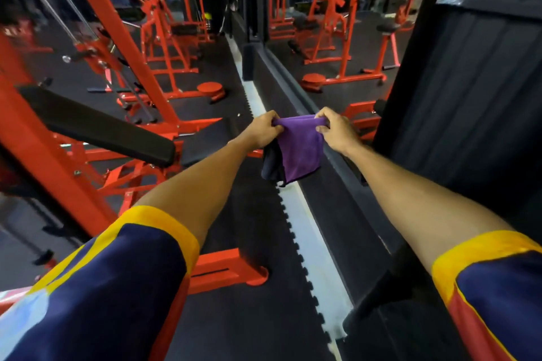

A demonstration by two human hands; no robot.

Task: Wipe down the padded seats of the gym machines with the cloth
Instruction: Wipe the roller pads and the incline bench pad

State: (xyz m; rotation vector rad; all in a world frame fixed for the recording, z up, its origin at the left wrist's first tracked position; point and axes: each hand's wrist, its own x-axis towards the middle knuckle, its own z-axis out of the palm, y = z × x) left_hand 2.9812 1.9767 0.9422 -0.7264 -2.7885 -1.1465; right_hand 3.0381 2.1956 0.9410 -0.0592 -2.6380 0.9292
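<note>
Purple cloth point(299, 149) hangs between the left hand point(264, 130) and right hand point(337, 132), each pinching a top corner with bent fingers.

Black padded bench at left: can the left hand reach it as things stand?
Probably yes. The left hand pinches the purple cloth in mid-air with the right hand; nothing stands between it and the black padded bench to its left.

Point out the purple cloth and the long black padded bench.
purple cloth point(299, 152): head view, centre of its hanging fold.
long black padded bench point(96, 123): head view, middle of its top surface.
</note>
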